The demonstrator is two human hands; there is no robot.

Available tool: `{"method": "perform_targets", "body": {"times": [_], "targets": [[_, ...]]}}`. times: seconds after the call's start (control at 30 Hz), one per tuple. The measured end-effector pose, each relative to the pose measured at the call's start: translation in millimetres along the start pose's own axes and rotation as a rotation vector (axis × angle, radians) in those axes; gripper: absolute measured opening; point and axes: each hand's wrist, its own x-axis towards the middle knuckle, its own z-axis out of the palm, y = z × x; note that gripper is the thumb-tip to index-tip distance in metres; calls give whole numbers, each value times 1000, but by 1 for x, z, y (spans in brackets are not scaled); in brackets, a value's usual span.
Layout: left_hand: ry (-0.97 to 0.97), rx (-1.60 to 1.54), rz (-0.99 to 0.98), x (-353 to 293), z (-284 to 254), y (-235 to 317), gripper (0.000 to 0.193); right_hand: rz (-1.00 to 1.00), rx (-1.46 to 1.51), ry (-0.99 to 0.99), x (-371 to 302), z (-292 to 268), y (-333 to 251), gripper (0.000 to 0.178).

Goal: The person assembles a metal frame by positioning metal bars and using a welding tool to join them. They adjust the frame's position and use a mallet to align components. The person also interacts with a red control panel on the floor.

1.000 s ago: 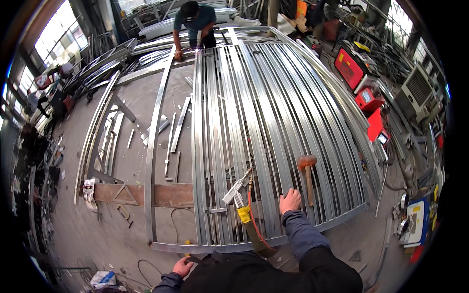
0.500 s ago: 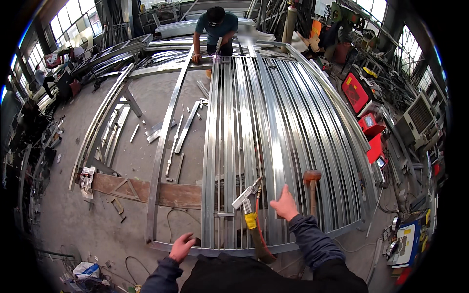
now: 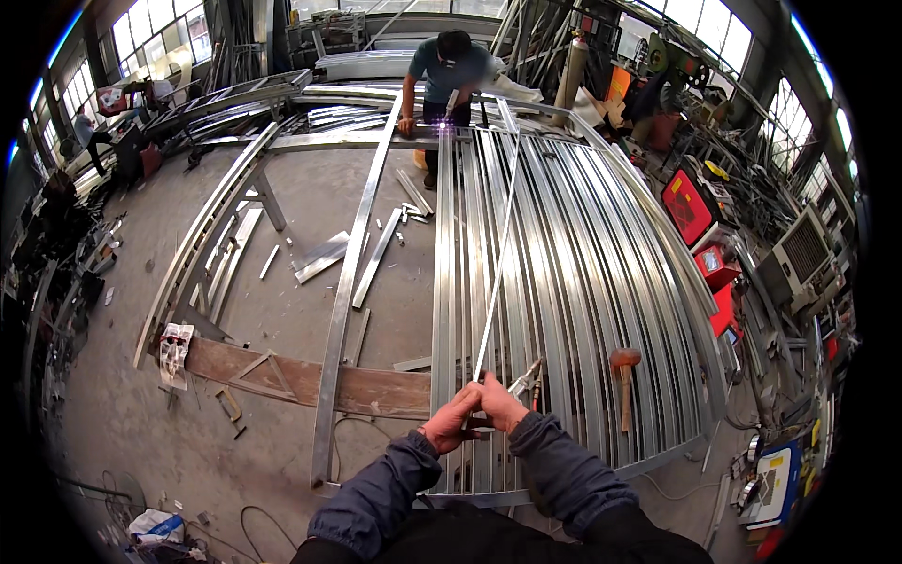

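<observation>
My left hand [image 3: 449,423] and my right hand [image 3: 502,404] are together, closed around the near end of a long thin metal bar [image 3: 498,254]. The bar slants away over a frame of parallel silvery metal tubes [image 3: 587,282], its far end close to the far rail. Just beyond my right hand a welding torch [image 3: 528,380] lies on the tubes, partly hidden by that hand. A brown-headed mallet [image 3: 626,385] rests on the tubes farther right. My fingers hide the bar's near end.
Across the frame a person [image 3: 446,80] leans over the far rail, where a bright purple spark shows. A brown board [image 3: 310,381] lies at left beside a clamp [image 3: 228,414]. Metal offcuts [image 3: 376,258] litter the floor. Red machines [image 3: 688,207] stand at right.
My hands were apart with fingers spread; now they have come together on the long thin bar. The view has shifted slightly, and the spark at the far rail looks brighter.
</observation>
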Motion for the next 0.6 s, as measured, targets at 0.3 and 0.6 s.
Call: {"method": "perform_targets", "body": {"times": [0.3, 0.6], "targets": [[182, 549, -6, -44, -50, 35, 54, -36, 403, 34, 153, 28, -63, 23], [313, 1133, 165, -141, -129, -59, 48, -8, 346, 164, 198, 82, 7, 18]]}}
